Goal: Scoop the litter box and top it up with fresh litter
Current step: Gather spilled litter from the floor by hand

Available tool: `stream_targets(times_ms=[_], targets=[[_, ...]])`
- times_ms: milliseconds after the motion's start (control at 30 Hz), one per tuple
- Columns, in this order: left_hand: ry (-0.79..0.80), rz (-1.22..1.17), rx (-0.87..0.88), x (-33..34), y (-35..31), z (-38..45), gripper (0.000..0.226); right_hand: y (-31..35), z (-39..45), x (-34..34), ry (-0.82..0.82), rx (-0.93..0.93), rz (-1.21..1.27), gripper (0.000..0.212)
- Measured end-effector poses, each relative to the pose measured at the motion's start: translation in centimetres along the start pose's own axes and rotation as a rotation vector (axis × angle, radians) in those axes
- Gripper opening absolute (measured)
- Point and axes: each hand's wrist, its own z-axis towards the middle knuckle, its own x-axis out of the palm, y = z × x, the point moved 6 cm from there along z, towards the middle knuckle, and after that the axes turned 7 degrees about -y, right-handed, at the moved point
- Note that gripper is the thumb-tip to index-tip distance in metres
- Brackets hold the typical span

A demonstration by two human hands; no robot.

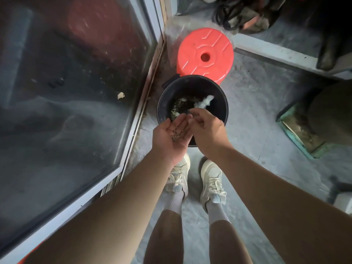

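Observation:
A black bucket (222, 103) stands on the floor in front of me, with dry plant scraps and something white inside. My left hand (171, 137) is held palm up over its near rim, fingers straight, with a few small dark grains (176, 136) lying in the palm. My right hand (206, 131) hovers beside it over the bucket, back facing me, fingers curled, fingertips close to my left fingertips. Whether it pinches anything is hidden. No litter box or scoop is in view.
A red plastic stool (205, 54) stands just behind the bucket. A glass door (66, 92) in a pale frame runs along the left. A green-edged box (297, 130) sits at the right and dark bags (245, 14) at the top. My white shoes (194, 180) stand on grey concrete.

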Motion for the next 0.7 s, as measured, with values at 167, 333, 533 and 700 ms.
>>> stream_targets(times_ms=[167,333,533,700], targets=[[0.006,0.049,-0.039,-0.1,-0.3,0.7,0.053,-1.0,0.3,0.2,0.033,0.184,0.167,0.037],[0.061,0.020,-0.101,-0.2,-0.3,1.4,0.071,-1.5,0.1,1.4,0.125,0.363,0.441,0.039],[0.053,0.027,-0.083,-0.2,-0.3,2.7,0.072,-2.5,-0.1,2.6,0.161,0.354,0.499,0.037],[0.138,0.011,-0.139,0.5,0.6,2.2,0.068,-1.4,-1.5,3.9,0.256,0.142,0.310,0.048]])
